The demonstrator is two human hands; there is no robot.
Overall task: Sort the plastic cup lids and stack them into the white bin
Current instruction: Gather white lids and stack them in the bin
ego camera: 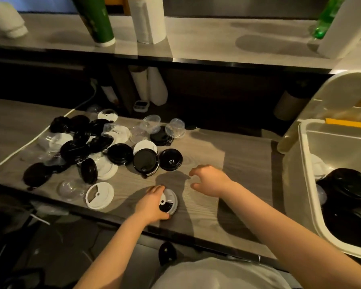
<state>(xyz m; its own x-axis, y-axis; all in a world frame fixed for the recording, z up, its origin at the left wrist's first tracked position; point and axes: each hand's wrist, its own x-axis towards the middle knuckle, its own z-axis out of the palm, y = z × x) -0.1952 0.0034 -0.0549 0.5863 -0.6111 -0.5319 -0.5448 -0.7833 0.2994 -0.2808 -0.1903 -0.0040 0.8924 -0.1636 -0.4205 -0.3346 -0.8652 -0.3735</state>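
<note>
A heap of black, white and clear plastic lids [104,147] lies across the left and middle of the wooden counter [206,207]. My left hand [152,203] grips a small stack of white lids [169,201] near the counter's front edge. My right hand [208,180] hovers over the counter just right of it, fingers loosely curled and empty. A lone white lid [99,195] lies to the left of my left hand. The white bin [306,163] stands at the right with black lids [350,188] and a white lid inside.
A raised shelf [196,38] behind holds a green cup sleeve [96,19], paper rolls [147,17] and a green bottle [325,17]. A white cable [29,142] runs across the counter's left side. A second pale container [331,97] sits behind the bin.
</note>
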